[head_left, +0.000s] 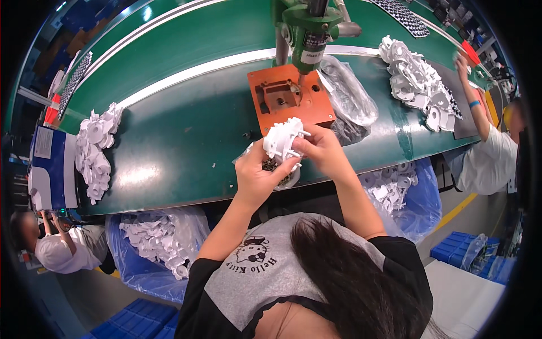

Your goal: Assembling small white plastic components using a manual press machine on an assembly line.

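Left hand (252, 174): ours, clamped on a white plastic part (280, 139).
Right hand (324, 150): we grip its other side.
Orange block (317, 108): just beyond our hands.

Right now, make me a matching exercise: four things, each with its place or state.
1. Single white part
2. Orange block
3. Clear plastic bag
4. Blue plastic liner, lower left

A. On the table, right of the block
B. Below the table's edge, holding white parts
C. Held by left hand and right hand
D. Under the green press

Pairs: 1-C, 2-D, 3-A, 4-B.
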`<state>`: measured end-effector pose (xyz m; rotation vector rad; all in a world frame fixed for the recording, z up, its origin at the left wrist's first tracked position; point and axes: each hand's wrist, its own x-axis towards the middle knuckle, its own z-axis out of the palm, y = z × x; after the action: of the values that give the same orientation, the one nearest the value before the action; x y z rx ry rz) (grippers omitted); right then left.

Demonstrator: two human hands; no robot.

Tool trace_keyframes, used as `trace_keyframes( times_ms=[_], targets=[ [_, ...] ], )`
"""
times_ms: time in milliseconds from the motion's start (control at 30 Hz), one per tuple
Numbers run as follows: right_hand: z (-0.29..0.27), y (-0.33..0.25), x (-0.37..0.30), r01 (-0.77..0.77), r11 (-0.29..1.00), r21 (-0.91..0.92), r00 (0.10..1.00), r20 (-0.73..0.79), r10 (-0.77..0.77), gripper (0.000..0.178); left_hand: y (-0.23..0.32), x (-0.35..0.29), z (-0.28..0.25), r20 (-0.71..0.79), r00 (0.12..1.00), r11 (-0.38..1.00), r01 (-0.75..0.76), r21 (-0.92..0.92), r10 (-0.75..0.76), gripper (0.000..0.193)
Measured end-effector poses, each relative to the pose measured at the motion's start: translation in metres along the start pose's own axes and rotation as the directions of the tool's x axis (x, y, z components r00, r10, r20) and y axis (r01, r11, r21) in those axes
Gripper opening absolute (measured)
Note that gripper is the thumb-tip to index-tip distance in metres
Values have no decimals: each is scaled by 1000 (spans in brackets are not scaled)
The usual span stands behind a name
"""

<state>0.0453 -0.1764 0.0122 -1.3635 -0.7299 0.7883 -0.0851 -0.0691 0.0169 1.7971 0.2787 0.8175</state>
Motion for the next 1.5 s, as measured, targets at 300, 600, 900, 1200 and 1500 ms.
trace_keyframes(
  times_ms=[300, 600, 900, 1200, 1500],
  targets=[
    [-18, -20, 3, -148, 989, -12, 953, 266, 146, 33, -7, 3, -10, 6, 994, 992, 110, -68, -109, 20],
    [-136, 9, 133, 34, 637, -770, 906, -246, -346, 17, -15, 93, -4, 430, 806, 420, -584, 695, 408, 8],
    [-148, 35, 190, -9, 390, -921, 983, -79, -163, 17, -43, 103, 12, 404, 797, 502, -599, 624, 450, 14],
    [-108, -12, 122, 109, 808, -580, 950, -179, -256, 20, -51, 88, 10, 449, 825, 532, -565, 630, 344, 38],
    [-59, -2, 87, 414, 386, -824, 799, 126, -588, 10, -51, 86, 6, 408, 859, 635, -506, 584, 309, 50]
  ],
)
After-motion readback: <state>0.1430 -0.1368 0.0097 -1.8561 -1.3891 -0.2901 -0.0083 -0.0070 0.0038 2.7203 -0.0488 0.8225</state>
